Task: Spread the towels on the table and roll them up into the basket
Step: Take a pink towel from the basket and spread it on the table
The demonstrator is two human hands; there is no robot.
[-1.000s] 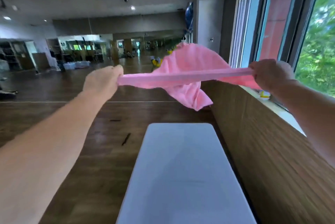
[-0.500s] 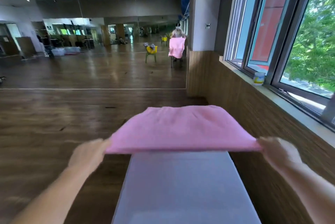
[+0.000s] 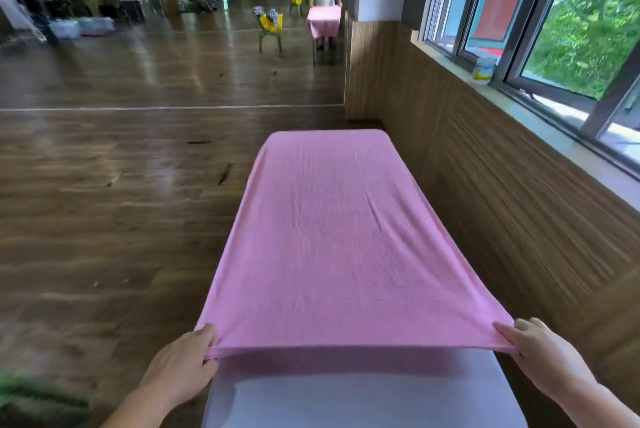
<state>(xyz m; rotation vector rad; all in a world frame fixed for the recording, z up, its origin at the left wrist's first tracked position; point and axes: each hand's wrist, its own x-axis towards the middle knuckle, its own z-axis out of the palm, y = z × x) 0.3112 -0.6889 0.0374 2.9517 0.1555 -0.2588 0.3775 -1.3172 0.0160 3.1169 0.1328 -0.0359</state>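
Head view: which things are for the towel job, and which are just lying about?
For the job: pink cloth towel; grey rectangular table; left hand; right hand.
Lying about: white-and-yellow tub; pale windowsill under it.

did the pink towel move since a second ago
Yes. The pink towel came down from mid-air onto the grey table and now lies spread along it, near corners held by the left hand and right hand.

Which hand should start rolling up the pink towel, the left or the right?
Neither is ahead. The left hand pinches the near left corner of the towel, the right hand its near right corner, level over the table, so both would likely roll together.
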